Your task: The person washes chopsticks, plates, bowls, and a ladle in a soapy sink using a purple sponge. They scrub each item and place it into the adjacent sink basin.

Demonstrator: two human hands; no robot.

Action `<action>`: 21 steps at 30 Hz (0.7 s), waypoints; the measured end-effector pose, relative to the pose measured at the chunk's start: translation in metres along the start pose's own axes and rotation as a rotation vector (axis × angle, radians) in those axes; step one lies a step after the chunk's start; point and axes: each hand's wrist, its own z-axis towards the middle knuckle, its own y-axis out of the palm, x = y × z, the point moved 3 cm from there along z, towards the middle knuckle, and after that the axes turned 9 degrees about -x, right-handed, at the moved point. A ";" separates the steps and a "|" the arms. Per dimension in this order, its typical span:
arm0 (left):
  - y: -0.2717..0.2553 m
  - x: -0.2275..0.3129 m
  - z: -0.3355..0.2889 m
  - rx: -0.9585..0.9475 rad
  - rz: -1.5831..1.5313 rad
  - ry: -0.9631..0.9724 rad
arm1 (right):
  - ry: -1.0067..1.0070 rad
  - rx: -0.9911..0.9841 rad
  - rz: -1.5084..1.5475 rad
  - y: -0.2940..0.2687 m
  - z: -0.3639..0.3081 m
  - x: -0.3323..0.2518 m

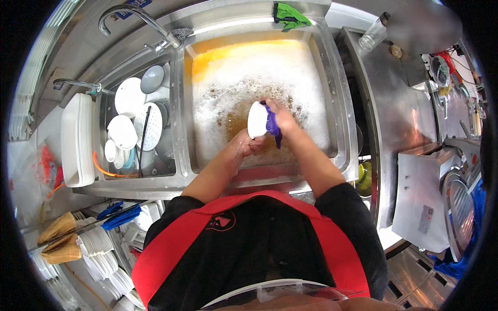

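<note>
A small white bowl [257, 120], tilted on its side, is held over the foamy water near the middle of the sink basin [338, 119]. My left hand [244, 144], wet with suds, is closed on its lower edge. From the right, my right hand [281, 115] presses a purple cloth [272, 122] against the bowl, with a loose end of the cloth hanging below. The fingertips of the right hand reach over the bowl's upper edge. White suds cover most of the water, with yellowish foam along the far left side and brownish water under the hands.
The left basin holds white plates [129, 97], bowls, a strainer plate and black chopsticks [144, 135]. Two faucets [168, 41] stand behind. White trays [79, 140] are stacked at left, a green glove [290, 18] lies on the far rim, and a steel counter [399, 98] is at right.
</note>
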 end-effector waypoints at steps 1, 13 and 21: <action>0.004 0.003 0.001 0.035 -0.014 0.033 | -0.113 0.072 -0.097 0.005 -0.007 0.005; 0.036 0.015 -0.017 -0.470 -0.329 0.112 | -0.424 -0.061 -1.034 -0.009 -0.067 0.040; -0.028 0.069 -0.167 -0.056 -0.539 0.979 | -0.298 0.208 -0.979 -0.082 -0.105 0.070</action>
